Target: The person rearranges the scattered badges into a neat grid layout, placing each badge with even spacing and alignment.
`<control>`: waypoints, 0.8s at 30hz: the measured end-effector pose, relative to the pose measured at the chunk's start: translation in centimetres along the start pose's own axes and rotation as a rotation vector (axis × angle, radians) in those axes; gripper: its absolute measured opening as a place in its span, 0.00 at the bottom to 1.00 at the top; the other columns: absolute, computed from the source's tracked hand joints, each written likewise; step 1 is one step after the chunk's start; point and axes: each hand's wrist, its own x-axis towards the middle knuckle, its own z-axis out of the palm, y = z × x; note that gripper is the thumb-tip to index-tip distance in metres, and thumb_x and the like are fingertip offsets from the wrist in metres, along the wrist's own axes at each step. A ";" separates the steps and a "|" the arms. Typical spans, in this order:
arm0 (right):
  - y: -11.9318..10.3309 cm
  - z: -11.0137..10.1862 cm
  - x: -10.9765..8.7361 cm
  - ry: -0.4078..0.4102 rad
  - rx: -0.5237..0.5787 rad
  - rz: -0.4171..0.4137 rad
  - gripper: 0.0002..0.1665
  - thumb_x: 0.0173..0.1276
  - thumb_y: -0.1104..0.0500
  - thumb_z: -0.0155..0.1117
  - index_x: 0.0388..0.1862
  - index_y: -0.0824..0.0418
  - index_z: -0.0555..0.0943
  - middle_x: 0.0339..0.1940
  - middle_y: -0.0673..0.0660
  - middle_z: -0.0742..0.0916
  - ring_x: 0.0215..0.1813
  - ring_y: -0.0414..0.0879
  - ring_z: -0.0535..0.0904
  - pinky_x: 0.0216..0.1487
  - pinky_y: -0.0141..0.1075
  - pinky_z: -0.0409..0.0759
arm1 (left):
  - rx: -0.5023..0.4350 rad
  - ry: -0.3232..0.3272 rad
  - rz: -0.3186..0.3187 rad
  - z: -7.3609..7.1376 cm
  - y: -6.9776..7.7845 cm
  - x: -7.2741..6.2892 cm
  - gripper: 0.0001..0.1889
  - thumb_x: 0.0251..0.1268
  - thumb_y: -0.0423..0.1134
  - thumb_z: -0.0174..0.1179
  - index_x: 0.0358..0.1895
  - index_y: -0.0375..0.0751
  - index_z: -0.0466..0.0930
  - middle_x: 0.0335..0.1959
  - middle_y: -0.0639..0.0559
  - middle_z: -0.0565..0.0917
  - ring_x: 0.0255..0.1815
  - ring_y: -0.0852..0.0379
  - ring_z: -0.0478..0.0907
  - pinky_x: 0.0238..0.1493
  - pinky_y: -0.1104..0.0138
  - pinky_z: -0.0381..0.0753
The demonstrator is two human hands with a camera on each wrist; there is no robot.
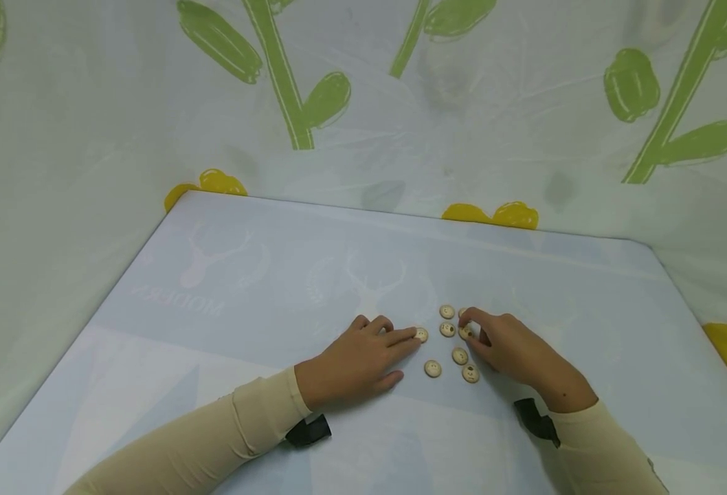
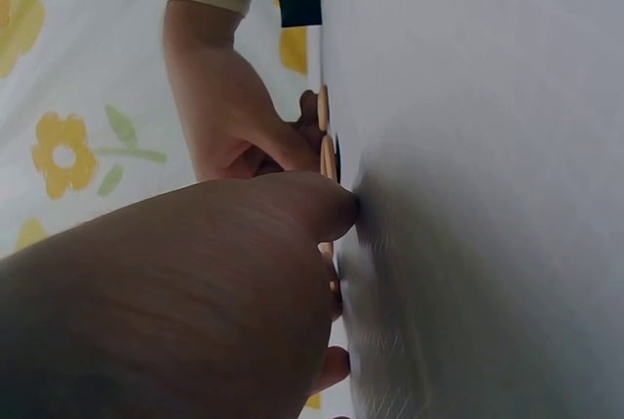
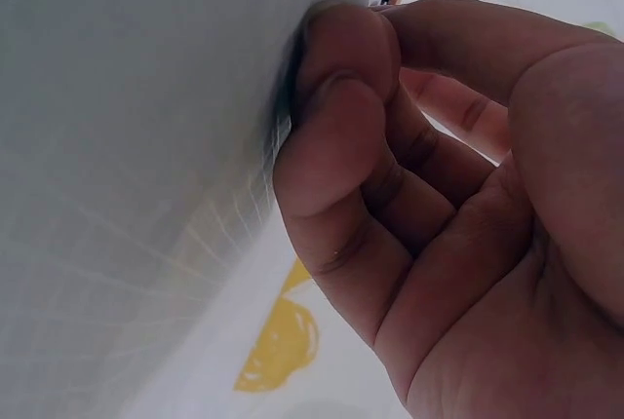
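Several small round wooden discs with dark face-like marks lie in a loose cluster on the table. My left hand (image 1: 360,357) is spread low over the tabletop from the left, its outstretched fingertips touching the leftmost wooden disc (image 1: 422,335). From the right, my right hand (image 1: 512,344) pinches another disc (image 1: 466,333) between thumb and index finger within the cluster. In the right wrist view, the curled fingers (image 3: 336,151) sit right at the table surface and hide that disc. Beside the right fingertips lie two discs, an upper one (image 1: 446,311) and a lower one (image 1: 447,329).
Nearer me lie three more discs, one on the left (image 1: 433,368), one by the right thumb (image 1: 460,355) and one below it (image 1: 471,373). The pale printed table (image 1: 264,275) meets a plant-patterned curtain (image 1: 400,158) behind. Black straps (image 1: 309,432) circle both wrists.
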 end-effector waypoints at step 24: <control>-0.4 0.0 -0.6 0.035 -0.019 -0.043 0.10 0.69 0.62 0.65 0.48 0.55 0.80 0.24 0.47 0.80 0.26 0.39 0.72 0.28 0.32 0.72 | 0.000 0.021 0.008 -0.1 0.1 0.0 0.28 0.73 0.55 0.56 0.73 0.53 0.69 0.70 0.58 0.75 0.59 0.56 0.75 0.49 0.58 0.75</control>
